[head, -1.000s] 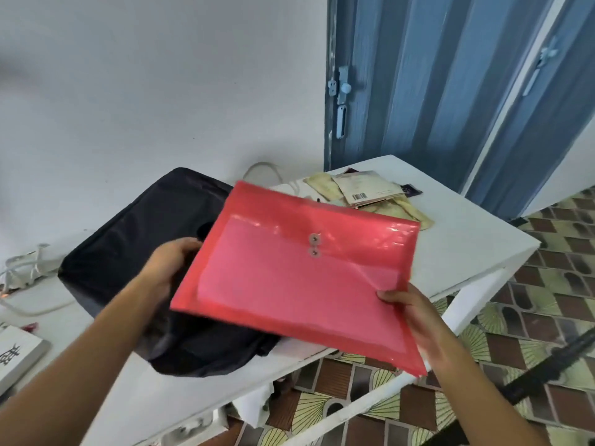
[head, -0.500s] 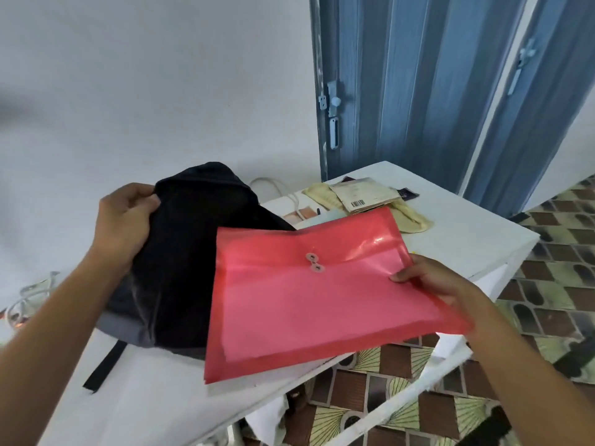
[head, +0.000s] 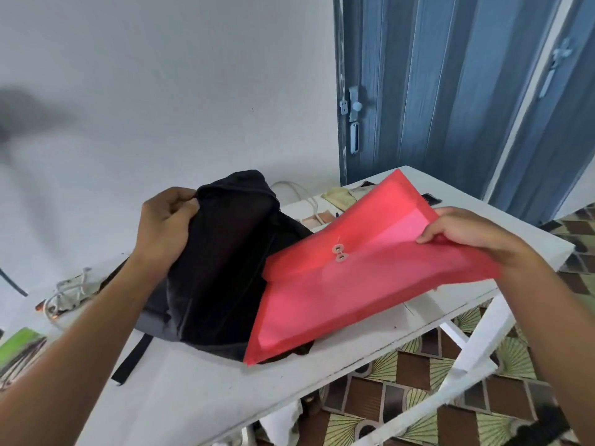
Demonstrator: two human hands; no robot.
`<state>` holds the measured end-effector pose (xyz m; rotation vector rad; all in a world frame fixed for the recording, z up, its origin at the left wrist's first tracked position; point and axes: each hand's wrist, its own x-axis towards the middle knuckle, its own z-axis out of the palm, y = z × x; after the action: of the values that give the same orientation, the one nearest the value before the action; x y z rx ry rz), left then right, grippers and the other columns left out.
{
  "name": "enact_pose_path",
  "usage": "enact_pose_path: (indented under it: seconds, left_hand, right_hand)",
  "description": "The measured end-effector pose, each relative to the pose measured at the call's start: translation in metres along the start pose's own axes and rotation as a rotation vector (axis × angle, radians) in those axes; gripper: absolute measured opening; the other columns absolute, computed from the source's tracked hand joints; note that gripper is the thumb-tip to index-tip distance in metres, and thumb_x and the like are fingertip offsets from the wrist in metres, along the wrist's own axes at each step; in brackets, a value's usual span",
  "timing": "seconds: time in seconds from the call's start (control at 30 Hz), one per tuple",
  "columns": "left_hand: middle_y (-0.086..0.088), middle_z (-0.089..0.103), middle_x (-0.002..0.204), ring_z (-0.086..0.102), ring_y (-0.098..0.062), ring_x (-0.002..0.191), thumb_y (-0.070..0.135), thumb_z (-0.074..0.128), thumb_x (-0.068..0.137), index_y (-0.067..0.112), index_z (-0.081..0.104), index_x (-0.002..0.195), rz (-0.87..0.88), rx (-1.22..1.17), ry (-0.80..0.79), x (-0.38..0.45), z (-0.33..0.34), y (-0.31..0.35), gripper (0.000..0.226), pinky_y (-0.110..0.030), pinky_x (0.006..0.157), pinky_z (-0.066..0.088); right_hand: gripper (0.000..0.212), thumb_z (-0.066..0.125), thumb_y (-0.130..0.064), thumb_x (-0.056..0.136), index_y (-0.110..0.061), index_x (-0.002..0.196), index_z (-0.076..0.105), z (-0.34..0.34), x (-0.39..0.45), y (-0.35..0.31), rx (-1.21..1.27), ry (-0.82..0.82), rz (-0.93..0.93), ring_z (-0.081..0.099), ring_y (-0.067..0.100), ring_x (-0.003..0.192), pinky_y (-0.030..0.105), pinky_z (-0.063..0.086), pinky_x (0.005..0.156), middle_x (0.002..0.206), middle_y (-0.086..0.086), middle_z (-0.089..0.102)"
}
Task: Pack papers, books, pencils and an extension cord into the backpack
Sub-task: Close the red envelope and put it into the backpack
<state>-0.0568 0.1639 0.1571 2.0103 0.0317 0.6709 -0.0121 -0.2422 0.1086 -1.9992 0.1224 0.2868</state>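
Note:
A black backpack (head: 225, 262) stands raised on the white table (head: 199, 394). My left hand (head: 164, 226) grips its top edge and holds it up. My right hand (head: 463, 233) pinches the right end of a red translucent folder (head: 354, 284) with a string-and-button clasp. The folder slants down, its lower left corner against the front of the backpack near the table. A white coiled cord (head: 67, 294) lies on the table to the left of the bag. A book with a green cover (head: 19, 352) shows at the far left edge.
Behind the folder lie yellowish papers (head: 338, 197) and a white cable (head: 299, 194) near the wall. A blue folding door (head: 434, 91) stands behind the table's far end. Patterned floor tiles (head: 402, 397) show below the table's front edge on the right.
My left hand pulled the backpack's top higher and more upright. My right hand swung the red folder's right end up and away, tilting it so its lower corner points down beside the bag.

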Motion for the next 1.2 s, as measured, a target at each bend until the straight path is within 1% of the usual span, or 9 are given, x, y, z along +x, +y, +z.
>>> enact_pose_path:
  seconds: [0.17,0.27,0.47,0.6,0.73,0.87,1.0,1.13,1.2]
  left_hand:
    - [0.021,0.062,0.056,0.055,0.006,0.056,0.004,0.055,0.092,0.025,0.064,0.077,0.02,-0.001,-0.053,-0.003,0.004,0.003,0.027,-0.008,0.058,0.043]
    - [0.021,0.06,0.053,0.054,0.007,0.053,0.001,0.054,0.092,0.023,0.064,0.077,0.038,-0.018,-0.078,-0.006,0.007,0.007,0.028,-0.007,0.056,0.042]
    - [0.016,0.061,0.056,0.055,0.003,0.057,0.001,0.054,0.092,0.02,0.065,0.08,0.033,-0.038,-0.113,-0.01,0.01,0.009,0.026,-0.011,0.059,0.044]
    - [0.012,0.062,0.059,0.055,0.0,0.058,0.001,0.054,0.092,0.018,0.066,0.081,0.032,-0.051,-0.135,-0.012,0.015,0.012,0.024,-0.014,0.061,0.045]
    - [0.015,0.061,0.055,0.053,0.0,0.056,0.001,0.054,0.092,0.021,0.066,0.079,0.035,-0.073,-0.169,-0.013,0.021,0.016,0.026,-0.013,0.058,0.044]
    - [0.016,0.058,0.052,0.05,0.0,0.055,0.002,0.054,0.093,0.016,0.066,0.083,0.058,-0.086,-0.215,-0.017,0.029,0.018,0.022,-0.013,0.058,0.042]
    - [0.015,0.062,0.057,0.054,-0.002,0.062,0.001,0.054,0.093,0.015,0.068,0.088,0.071,-0.107,-0.249,-0.022,0.034,0.019,0.021,-0.017,0.066,0.045]
    - [-0.002,0.066,0.069,0.059,-0.013,0.07,0.007,0.056,0.091,0.014,0.07,0.09,0.068,-0.193,-0.263,-0.026,0.034,0.02,0.015,-0.03,0.071,0.048]
    - [0.007,0.066,0.064,0.059,-0.007,0.065,0.003,0.055,0.092,0.014,0.069,0.088,0.085,-0.214,-0.277,-0.03,0.035,0.023,0.018,-0.022,0.066,0.047]
  right_hand:
    - [0.021,0.059,0.005,0.077,-0.01,0.092,0.059,0.033,-0.011,-0.019,0.097,0.03,-0.067,0.057,0.015,0.049,0.015,0.04,0.044,0.078,0.012,0.057]
    - [0.021,0.056,0.005,0.077,0.002,0.097,0.061,0.051,-0.013,-0.023,0.12,0.076,-0.091,0.059,0.023,0.067,0.024,0.042,0.055,0.083,0.012,0.059]
    - [0.017,0.052,0.011,0.077,0.008,0.092,0.06,0.089,-0.017,-0.024,0.142,0.17,-0.165,0.058,0.026,0.07,0.032,0.043,0.063,0.08,0.016,0.06]
    - [0.023,0.047,0.012,0.079,-0.002,0.09,0.061,0.126,-0.024,-0.012,0.137,0.207,-0.208,0.062,0.029,0.08,0.039,0.051,0.071,0.086,0.017,0.065]
    - [0.034,0.043,0.012,0.084,-0.019,0.087,0.057,0.169,-0.027,-0.004,0.176,0.15,-0.194,0.06,0.02,0.084,0.027,0.049,0.065,0.087,0.006,0.062]
    - [0.032,0.043,0.012,0.085,-0.015,0.093,0.058,0.203,-0.02,-0.007,0.243,0.099,-0.168,0.058,0.019,0.081,0.014,0.047,0.063,0.084,0.007,0.061]
    - [0.041,0.044,0.016,0.085,-0.02,0.098,0.059,0.232,-0.005,-0.017,0.466,-0.014,-0.105,0.059,0.019,0.088,0.023,0.047,0.069,0.092,0.007,0.064]
    - [0.038,0.046,0.018,0.085,-0.015,0.098,0.06,0.253,0.012,-0.025,0.572,-0.095,0.021,0.06,0.025,0.09,0.029,0.049,0.067,0.089,0.005,0.063]
    - [0.033,0.047,0.017,0.087,-0.012,0.095,0.06,0.263,0.019,-0.029,0.6,-0.124,0.085,0.061,0.026,0.087,0.03,0.049,0.063,0.086,0.005,0.063]
